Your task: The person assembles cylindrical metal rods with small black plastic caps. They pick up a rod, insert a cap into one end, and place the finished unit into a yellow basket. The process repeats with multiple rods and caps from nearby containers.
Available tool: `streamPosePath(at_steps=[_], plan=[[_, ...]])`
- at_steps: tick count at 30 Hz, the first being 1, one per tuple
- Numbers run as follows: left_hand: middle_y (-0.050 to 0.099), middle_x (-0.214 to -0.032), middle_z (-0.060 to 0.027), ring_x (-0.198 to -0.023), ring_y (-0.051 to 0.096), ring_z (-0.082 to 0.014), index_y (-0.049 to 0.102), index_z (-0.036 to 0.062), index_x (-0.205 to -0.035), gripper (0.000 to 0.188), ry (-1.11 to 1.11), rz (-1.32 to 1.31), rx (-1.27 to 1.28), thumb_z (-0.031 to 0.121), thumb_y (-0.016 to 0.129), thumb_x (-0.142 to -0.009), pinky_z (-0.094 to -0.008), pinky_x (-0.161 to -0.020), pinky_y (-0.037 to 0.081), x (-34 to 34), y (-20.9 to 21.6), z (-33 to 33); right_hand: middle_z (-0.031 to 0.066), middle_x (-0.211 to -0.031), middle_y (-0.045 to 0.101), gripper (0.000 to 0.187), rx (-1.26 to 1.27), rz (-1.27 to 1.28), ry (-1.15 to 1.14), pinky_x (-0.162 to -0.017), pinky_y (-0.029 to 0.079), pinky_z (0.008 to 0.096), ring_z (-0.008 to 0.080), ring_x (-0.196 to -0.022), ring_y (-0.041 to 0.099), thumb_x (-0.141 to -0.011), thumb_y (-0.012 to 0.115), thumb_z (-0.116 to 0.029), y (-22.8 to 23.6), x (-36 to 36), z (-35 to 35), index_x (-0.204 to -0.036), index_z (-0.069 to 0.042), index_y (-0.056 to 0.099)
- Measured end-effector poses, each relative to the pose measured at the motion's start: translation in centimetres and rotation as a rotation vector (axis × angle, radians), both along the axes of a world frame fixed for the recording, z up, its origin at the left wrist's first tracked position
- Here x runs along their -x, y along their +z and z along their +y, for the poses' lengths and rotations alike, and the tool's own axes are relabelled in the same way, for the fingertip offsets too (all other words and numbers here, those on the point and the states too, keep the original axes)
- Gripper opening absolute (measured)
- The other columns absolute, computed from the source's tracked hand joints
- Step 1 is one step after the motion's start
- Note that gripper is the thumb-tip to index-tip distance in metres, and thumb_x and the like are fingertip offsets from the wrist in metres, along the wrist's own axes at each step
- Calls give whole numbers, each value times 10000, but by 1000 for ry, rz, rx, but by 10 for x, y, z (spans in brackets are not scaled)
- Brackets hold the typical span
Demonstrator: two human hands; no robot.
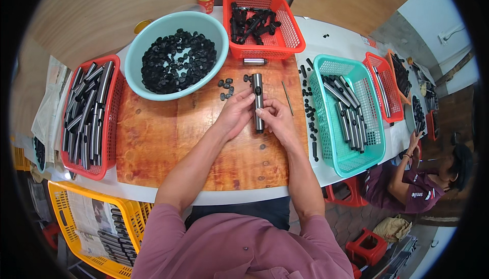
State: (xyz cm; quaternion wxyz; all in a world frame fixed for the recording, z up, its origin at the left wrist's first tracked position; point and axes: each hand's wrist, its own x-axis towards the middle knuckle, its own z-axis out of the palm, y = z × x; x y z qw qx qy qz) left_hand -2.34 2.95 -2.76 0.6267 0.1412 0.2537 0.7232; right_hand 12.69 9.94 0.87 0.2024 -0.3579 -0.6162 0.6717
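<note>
Both my hands hold one metal tube (257, 83), silver with dark parts at its middle and lower end, upright in the view above the wooden board. My left hand (238, 114) has its fingers closed on the tube's left side. From the right, my right hand (277, 121) grips its lower part, the thumb lying across the front. Several small black pieces (226, 89) lie on the board just left of the tube's upper end. Beyond it rests a short silver tube (254, 61). A thin rod (288, 98) lies right of my hands.
A pale blue basin (133, 70) of black pieces stands far left. Tubes fill a red basket (113, 121) at left and a teal basket (333, 157) at right. Another red basket (265, 52) holds black parts. A yellow crate (135, 218) sits lower left. A co-worker (407, 185) works at right.
</note>
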Motion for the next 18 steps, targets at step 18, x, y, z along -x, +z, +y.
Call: streamPosePath(at_steps=[18], plan=[[676, -1133, -126, -1066, 662, -220, 585, 19, -1258, 304, -36, 86, -32, 176, 625, -1001, -395, -1002, 515, 2, -6, 0, -24, -727, 635, 237, 129, 133, 24, -479, 369, 189, 34, -566, 536, -943, 713, -166, -8, -10, 0, -1108, 0, 679]])
